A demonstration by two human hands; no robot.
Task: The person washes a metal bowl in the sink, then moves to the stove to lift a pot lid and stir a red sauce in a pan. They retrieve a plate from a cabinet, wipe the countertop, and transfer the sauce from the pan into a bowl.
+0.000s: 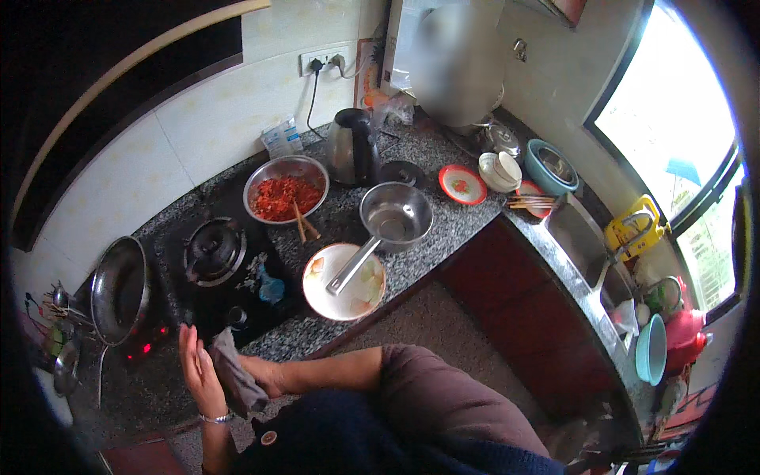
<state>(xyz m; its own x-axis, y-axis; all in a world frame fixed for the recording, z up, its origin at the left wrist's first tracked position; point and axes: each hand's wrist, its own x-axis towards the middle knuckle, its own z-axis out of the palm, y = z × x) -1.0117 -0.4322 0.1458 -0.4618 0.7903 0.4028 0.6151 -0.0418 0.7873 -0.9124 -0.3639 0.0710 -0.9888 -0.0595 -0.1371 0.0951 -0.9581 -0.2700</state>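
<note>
My left hand (200,368), with a silver bracelet at the wrist, is raised with its fingers straight and holds nothing. Beside it, my right hand (261,375) has a grey cloth (234,371) hanging over it, which hides most of the fingers. Both hands are at the front edge of the black gas stove (208,309). A blue rag or wrapper (271,288) and pale scraps lie on the stove by the burner (215,252). To the left, a dark wok (120,291) stands on a lit induction cooker.
A steel bowl of chopped red chillies (285,193) sits behind the stove, near an electric kettle (352,148). A steel ladle-pan (396,217) rests with its handle over a patterned dish (344,282). Bowls and a red-rimmed plate (462,184) stand toward the sink (573,234).
</note>
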